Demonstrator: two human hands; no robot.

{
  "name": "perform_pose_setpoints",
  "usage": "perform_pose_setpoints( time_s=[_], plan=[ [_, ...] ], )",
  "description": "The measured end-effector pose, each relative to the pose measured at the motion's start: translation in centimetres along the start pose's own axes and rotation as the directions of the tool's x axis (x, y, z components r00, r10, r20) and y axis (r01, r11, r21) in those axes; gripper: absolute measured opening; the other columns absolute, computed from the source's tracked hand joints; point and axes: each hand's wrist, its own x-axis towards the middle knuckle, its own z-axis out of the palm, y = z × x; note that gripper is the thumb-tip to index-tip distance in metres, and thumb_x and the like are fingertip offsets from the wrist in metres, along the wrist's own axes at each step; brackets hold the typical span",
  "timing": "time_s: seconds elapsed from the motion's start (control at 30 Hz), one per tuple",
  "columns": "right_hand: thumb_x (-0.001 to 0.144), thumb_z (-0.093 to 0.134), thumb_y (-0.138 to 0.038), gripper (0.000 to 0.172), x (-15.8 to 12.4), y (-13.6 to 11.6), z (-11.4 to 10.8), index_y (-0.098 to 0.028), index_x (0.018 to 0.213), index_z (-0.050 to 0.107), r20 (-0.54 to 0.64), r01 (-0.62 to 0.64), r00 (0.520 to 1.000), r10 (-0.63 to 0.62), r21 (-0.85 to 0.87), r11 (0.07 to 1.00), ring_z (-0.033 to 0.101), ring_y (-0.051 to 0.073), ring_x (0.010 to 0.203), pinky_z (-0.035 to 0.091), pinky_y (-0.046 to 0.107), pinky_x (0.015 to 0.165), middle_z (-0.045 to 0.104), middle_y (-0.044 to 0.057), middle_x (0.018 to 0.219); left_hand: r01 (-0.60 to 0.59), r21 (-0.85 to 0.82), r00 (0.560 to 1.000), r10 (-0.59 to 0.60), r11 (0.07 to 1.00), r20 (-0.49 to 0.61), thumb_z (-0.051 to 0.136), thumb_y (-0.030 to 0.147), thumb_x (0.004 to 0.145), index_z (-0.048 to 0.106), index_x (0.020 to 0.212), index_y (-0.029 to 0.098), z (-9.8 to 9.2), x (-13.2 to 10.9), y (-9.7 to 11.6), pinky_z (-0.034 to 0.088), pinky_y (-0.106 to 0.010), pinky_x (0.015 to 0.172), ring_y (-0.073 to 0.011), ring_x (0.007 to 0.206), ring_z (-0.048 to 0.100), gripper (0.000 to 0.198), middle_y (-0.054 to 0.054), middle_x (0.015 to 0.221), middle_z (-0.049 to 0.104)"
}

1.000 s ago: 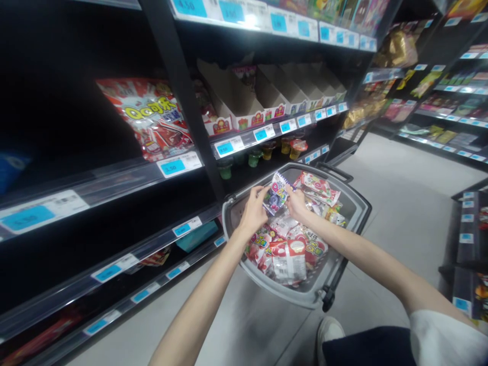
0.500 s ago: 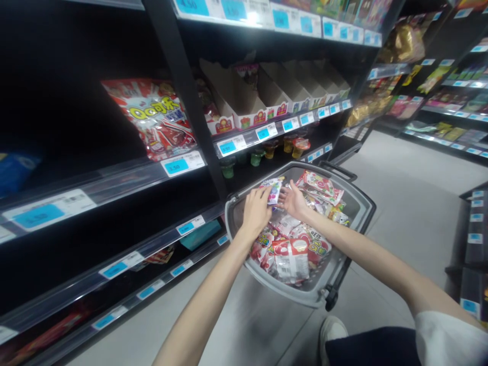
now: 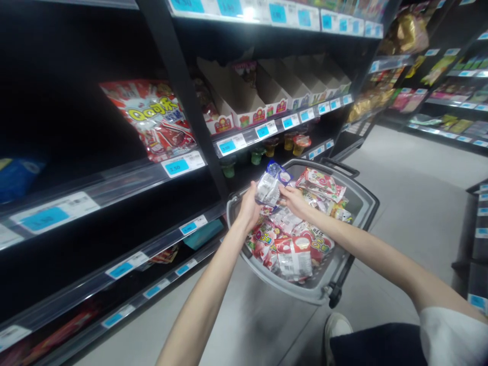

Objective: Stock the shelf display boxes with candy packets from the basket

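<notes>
Over the far left part of a grey shopping basket [image 3: 263, 282], my left hand [image 3: 249, 203] grips a silver-and-blue candy packet [image 3: 269, 187] by its left side. My right hand [image 3: 295, 201] has its fingers closed on the right edge of the same silver-and-blue packet. Beneath and around the hands, the basket holds several candy packets: a red-and-silver packet [image 3: 293, 259] bound with a clear strip at the near end, a red gummy packet [image 3: 265, 239], and a red-and-white packet [image 3: 322, 184] at the far right.
A black shelf rack [image 3: 168, 56] with price tags runs along the left. On it stand a red gummy bag [image 3: 152, 119], open display boxes [image 3: 263, 96] and jelly cups [image 3: 301, 145]. Grey floor [image 3: 396, 168] stretches right. A shoe [image 3: 337, 325] is by the basket's near side.
The packet has been raised and turned from its purple-and-white printed face to a silver one. My left hand has shifted from above it to its left side; the right hand has closed on it.
</notes>
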Motion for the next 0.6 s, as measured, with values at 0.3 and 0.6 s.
perform_pose_setpoints(
  time_s=[0.3, 0.6],
  plan=[
    [0.058, 0.091, -0.055, 0.045, 0.3, 0.2, -0.3, -0.019, 0.078, 0.074, -0.113, 0.029, 0.993, -0.034, -0.041, 0.999, 0.064, 0.013, 0.070, 0.052, 0.023, 0.063, 0.075, 0.002, 0.082, 0.100, 0.159, 0.992, -0.086, 0.982, -0.090, 0.062, 0.033, 0.090, 0.067, 0.105, 0.022, -1.1, 0.3, -0.6, 0.056, -0.041, 0.089, -0.0157, 0.088, 0.066, 0.019, -0.004, 0.104, 0.072],
    [0.060, 0.090, -0.058, 0.045, 0.3, 0.3, -0.2, -0.019, 0.076, 0.074, -0.093, 0.019, 0.995, -0.023, -0.046, 0.999, 0.062, 0.013, 0.067, 0.052, 0.025, 0.062, 0.074, 0.002, 0.079, 0.098, 0.198, 0.989, -0.074, 0.975, -0.126, 0.056, 0.030, 0.091, 0.068, 0.109, 0.024, -1.3, 0.3, -0.6, 0.056, -0.039, 0.086, -0.0152, 0.087, 0.064, 0.022, -0.004, 0.104, 0.071]
  ],
)
